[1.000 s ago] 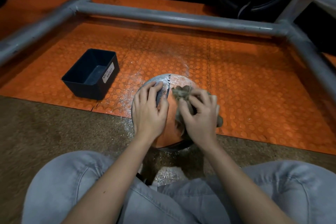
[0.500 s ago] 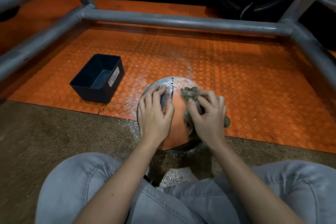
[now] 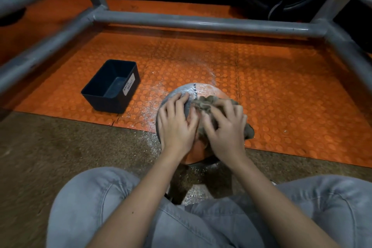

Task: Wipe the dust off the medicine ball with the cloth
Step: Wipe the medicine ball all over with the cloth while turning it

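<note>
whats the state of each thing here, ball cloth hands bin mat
medicine ball: on the floor, white dust on its far top
cloth: bunched, pressed on the ball
left hand: fingers spread on the ball, steadying it
right hand: grips the cloth
bin: upright, open-topped, looks empty
orange mat: white powder scattered left of the ball

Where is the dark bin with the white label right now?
In the head view, the dark bin sits on the orange mat, left of the medicine ball, apart from it.
</note>
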A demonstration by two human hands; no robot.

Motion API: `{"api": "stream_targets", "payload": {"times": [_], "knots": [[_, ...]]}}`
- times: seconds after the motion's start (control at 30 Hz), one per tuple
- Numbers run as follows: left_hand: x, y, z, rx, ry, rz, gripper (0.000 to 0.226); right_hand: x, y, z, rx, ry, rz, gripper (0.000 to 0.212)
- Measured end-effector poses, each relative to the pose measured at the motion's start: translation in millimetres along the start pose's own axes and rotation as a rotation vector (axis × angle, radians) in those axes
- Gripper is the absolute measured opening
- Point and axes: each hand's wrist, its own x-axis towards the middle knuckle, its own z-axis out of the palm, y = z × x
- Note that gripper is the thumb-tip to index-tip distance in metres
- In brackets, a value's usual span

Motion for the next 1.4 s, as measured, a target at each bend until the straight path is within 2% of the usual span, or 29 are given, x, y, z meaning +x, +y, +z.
{"api": "stream_targets", "payload": {"times": [0.07,0.2,0.27,0.33,0.47,0.53,0.6,0.67,0.73,0.77,0.8,0.87,0.93,1.0,1.03,1.1,1.17,1.23,1.3,1.4], "knots": [[1,2,3,0.012,0.006,0.024,0.053,2,13,-5,0.055,0.013,0.098,0.034],[-3,4,6,0.024,0.008,0.051,0.052,17,43,-9,0.351,-0.001,0.527,0.037],[-3,3,6,0.021,0.015,0.038,0.051,21,47,-11,0.419,-0.02,0.629,0.042],[-2,4,6,0.019,0.025,0.021,0.051,17,37,-11,0.276,-0.009,0.548,0.034],[-2,1,6,0.008,0.066,0.017,0.048,9,-1,-3,-0.004,-0.027,0.067,0.033],[-3,0,6,-0.002,0.06,0.027,0.049,17,0,-2,-0.068,-0.043,-0.056,0.033],[-2,0,5,-0.014,0.052,0.038,0.049,29,13,-6,-0.007,-0.073,0.036,0.031],[-2,1,5,-0.02,0.024,0.051,0.05,38,40,-7,0.177,-0.133,0.287,0.025],[-4,2,6,-0.018,0.008,0.064,0.051,43,64,-8,0.402,-0.151,0.532,0.032],[-5,2,6,-0.018,0.012,0.066,0.051,42,67,-9,0.445,-0.14,0.592,0.037],[-6,2,6,-0.018,0.021,0.063,0.05,40,65,-11,0.435,-0.131,0.595,0.038],[-6,2,6,-0.023,0.043,0.052,0.049,34,48,-14,0.326,-0.114,0.482,0.034],[-6,0,6,-0.022,0.06,0.054,0.047,23,19,-13,0.196,-0.105,0.266,0.025],[-6,-3,5,-0.013,0.054,0.069,0.046,14,-3,-10,0.064,-0.107,0.005,0.028],[-6,-4,5,-0.015,0.043,0.071,0.047,15,-4,-10,0.056,-0.109,-0.042,0.028],[-5,-2,4,-0.021,0.026,0.062,0.049,21,14,-11,0.103,-0.101,0.078,0.027],[-6,1,4,-0.021,0.02,0.06,0.05,27,47,-13,0.231,-0.107,0.387,0.028],[-7,3,5,-0.02,0.019,0.066,0.05,30,69,-13,0.409,-0.105,0.632,0.041],[-8,4,5,-0.024,0.028,0.05,0.05,27,65,-12,0.409,-0.06,0.646,0.044],[-6,2,3,-0.036,0.06,0.015,0.049,18,32,-11,0.253,-0.053,0.444,0.03]]}}
